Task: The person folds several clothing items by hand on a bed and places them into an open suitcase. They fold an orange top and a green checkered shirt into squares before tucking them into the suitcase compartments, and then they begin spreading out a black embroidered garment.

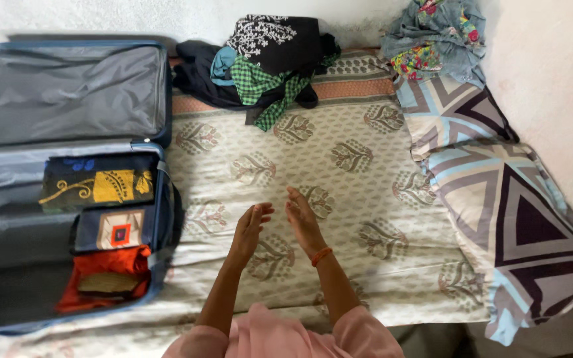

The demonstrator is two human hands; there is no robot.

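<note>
Bedsheet (339,179), cream with a printed plant motif, lies spread under both hands. The left hand (250,229) and right hand (303,219) hover just above it near the bed's front edge, palms turned toward each other with a narrow gap between them, fingers loosely extended, holding nothing. An orange band (321,256) circles the right wrist. A suitcase (67,179) lies open on the left side of the bed; its lower half holds folded clothes (101,225) in black, yellow and orange. A heap of clothes (260,59), dark, green-checked and white-patterned, sits at the far edge of the bed. Two pillows (499,199) with a geometric print lie along the right side, with a floral garment (436,36) bundled above them.
</note>
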